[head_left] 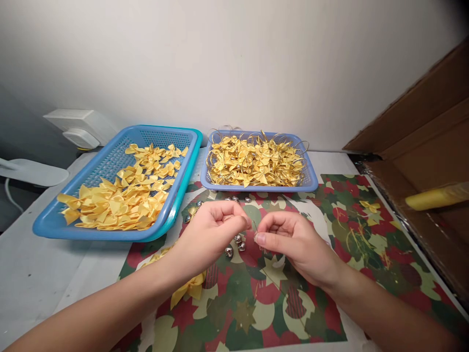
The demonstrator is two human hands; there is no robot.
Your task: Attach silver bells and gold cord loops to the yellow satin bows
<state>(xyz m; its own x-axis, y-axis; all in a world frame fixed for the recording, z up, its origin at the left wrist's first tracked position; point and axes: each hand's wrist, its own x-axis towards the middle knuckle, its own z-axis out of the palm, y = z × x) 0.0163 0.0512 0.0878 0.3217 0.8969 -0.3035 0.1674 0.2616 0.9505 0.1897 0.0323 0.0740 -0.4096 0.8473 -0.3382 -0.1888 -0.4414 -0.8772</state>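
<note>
My left hand (214, 230) and my right hand (293, 239) meet over the patterned red and green mat (351, 230), fingertips pinched together. Between them runs a thin gold thread (254, 226); what the left fingers pinch is too small to make out. Small silver bells (234, 244) lie on the mat just below the hands. A yellow ribbon bow (190, 288) lies under my left wrist. Behind, a large blue basket (110, 161) holds plain yellow bows, and a smaller blue basket (311, 183) holds bows with gold loops.
A brown cardboard box (421, 146) stands open at the right with a yellow roll (436, 197) in it. A white device (78, 128) sits against the wall at the back left. One loose bow (369, 205) lies on the mat's right side.
</note>
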